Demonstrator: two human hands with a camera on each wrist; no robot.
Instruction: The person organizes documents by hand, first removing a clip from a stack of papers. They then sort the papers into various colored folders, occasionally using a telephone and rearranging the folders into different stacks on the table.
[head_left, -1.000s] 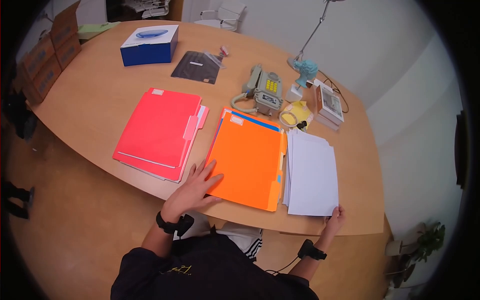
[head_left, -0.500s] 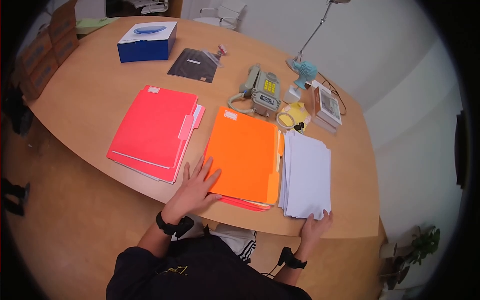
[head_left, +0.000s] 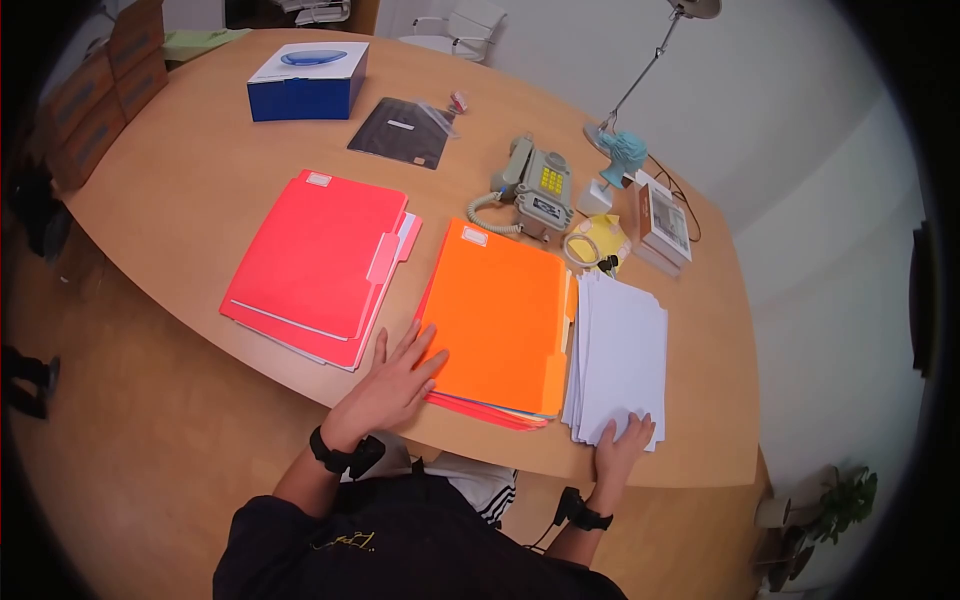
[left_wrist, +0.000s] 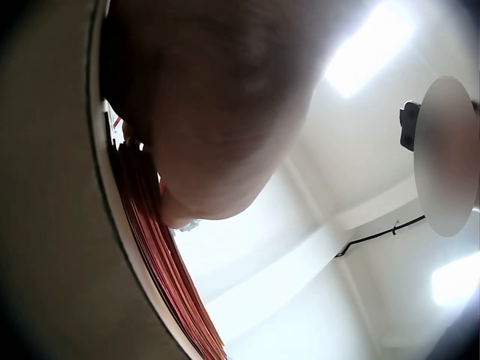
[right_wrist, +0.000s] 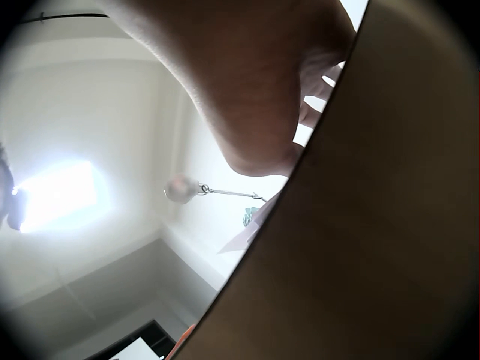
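My left hand [head_left: 385, 390] lies with spread fingers on the lower left corner of the orange folder [head_left: 497, 320], which tops a stack with red folder edges showing below it. In the left wrist view the layered folder edges [left_wrist: 169, 281] run beside the hand [left_wrist: 225, 112]. My right hand [head_left: 620, 450] rests its fingers on the near edge of the white paper stack [head_left: 622, 350], just right of the orange folder. Its sheets are slightly uneven. The right wrist view shows the hand [right_wrist: 247, 90] at the table edge, with a bit of paper [right_wrist: 241, 238] beyond it.
Red folders [head_left: 315, 260] lie at the left. Behind stand a blue and white box [head_left: 308, 85], a dark folder [head_left: 402, 132], a telephone [head_left: 538, 190], a yellow item with a tape roll [head_left: 600, 240], a teal bust [head_left: 624, 155], books [head_left: 662, 225] and a lamp [head_left: 640, 85].
My right hand has moved left from the paper stack's near right corner onto its near edge. The orange folder has shifted on its stack, uncovering red edges below. My left hand stays on it.
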